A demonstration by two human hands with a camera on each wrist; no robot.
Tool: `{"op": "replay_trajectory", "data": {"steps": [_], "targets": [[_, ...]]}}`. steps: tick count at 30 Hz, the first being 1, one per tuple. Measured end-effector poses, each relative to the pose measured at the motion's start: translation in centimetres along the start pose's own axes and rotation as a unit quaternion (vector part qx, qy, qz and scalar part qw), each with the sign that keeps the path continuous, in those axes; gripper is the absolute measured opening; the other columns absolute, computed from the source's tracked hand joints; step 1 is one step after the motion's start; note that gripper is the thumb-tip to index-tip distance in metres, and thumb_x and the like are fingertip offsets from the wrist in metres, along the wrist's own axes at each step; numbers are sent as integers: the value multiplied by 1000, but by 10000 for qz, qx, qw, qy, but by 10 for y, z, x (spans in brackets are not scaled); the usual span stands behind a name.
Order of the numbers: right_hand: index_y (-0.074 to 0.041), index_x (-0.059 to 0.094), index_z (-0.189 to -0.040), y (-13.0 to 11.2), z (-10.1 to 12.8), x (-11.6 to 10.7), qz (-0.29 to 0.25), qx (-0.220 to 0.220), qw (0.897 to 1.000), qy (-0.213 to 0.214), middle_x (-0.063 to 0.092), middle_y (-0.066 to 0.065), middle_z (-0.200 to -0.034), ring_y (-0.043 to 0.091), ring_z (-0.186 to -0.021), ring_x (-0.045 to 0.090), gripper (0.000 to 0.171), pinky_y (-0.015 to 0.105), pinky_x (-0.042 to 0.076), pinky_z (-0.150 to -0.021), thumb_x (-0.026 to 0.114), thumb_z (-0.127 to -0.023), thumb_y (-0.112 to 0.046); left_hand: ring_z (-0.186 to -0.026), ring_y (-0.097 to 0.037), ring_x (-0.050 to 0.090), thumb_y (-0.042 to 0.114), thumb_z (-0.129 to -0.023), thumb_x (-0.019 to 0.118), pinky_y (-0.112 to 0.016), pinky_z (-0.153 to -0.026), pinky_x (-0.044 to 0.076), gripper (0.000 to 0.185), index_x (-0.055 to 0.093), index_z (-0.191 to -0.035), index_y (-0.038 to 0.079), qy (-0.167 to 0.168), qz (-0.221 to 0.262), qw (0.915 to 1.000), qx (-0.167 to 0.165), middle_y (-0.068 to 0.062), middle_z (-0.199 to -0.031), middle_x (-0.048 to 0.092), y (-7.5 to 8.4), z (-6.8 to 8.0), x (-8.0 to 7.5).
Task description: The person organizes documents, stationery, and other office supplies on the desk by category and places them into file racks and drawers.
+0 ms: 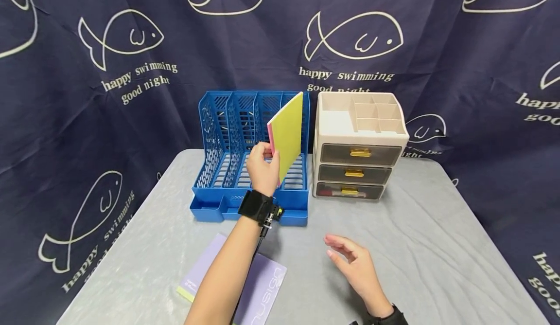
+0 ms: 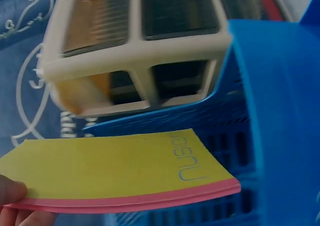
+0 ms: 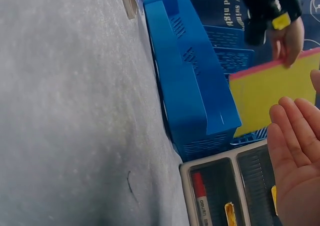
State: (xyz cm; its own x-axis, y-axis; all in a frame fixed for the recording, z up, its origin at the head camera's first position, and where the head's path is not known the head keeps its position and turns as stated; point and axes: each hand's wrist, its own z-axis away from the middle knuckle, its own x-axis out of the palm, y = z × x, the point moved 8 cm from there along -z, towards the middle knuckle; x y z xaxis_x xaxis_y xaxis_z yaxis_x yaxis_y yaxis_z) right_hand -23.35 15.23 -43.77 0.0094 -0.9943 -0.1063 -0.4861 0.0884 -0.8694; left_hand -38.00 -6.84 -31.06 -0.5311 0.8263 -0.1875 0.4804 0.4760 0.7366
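Observation:
My left hand (image 1: pixel 262 167) grips a yellow notebook (image 1: pixel 288 133) with a pink back cover by its lower corner. It holds the book upright and tilted over the rightmost slot of a blue file rack (image 1: pixel 227 169). In the left wrist view the yellow notebook (image 2: pixel 120 171) fills the lower frame, with a fingertip at its left edge. My right hand (image 1: pixel 356 264) hovers open above the grey table (image 1: pixel 437 247), palm turned left, holding nothing. The right wrist view shows the right hand (image 3: pixel 295 146) with straight fingers near the notebook (image 3: pixel 270 88).
A beige drawer organiser (image 1: pixel 358 145) with three smoky drawers and yellow handles stands right of the rack. A purple notebook (image 1: pixel 258 286) lies on the table under my left forearm. A dark fish-print curtain (image 1: pixel 87 72) hangs behind the table.

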Motion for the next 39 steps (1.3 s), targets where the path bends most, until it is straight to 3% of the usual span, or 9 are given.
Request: {"op": "replay_trajectory", "data": {"steps": [7, 18, 31, 39], "targets": [[9, 63, -109, -3, 0, 0, -42, -85, 10000, -23, 65, 27, -101, 13, -97, 65, 29, 21, 51, -83, 63, -81, 14, -81, -27, 62, -1, -83, 66, -35, -73, 53, 9, 58, -86, -2, 239, -232, 9989, -317, -16, -85, 58, -19, -2, 24], [7, 64, -107, -4, 0, 0, 10, 31, 10000, -53, 66, 26, -101, 14, -96, 65, 26, 19, 51, -83, 63, -82, 11, -87, -29, 60, -5, -82, 65, -38, -77, 50, 14, 52, -84, -1, 449, -14, 9882, -1467, -17, -90, 55, -60, -6, 47], [4, 66, -104, 0, 5, -3, 182, 189, 9997, 28, 68, 21, -99, 12, -94, 65, 22, 19, 51, -81, 63, -83, 9, -80, -27, 54, -5, -82, 63, -34, -67, 44, 14, 51, -82, 3, 387, 159, 9725, -2292, -12, -86, 52, -80, 4, 69], [4, 67, -102, 4, 6, -5, 168, 222, 9996, 26, 68, 20, -98, 13, -92, 66, 21, 19, 51, -80, 63, -83, 10, -79, -29, 55, -9, -77, 63, -35, -68, 44, 16, 51, -78, 1, 503, -9, 9675, -2480, -11, -82, 52, -87, 8, 75]]}}
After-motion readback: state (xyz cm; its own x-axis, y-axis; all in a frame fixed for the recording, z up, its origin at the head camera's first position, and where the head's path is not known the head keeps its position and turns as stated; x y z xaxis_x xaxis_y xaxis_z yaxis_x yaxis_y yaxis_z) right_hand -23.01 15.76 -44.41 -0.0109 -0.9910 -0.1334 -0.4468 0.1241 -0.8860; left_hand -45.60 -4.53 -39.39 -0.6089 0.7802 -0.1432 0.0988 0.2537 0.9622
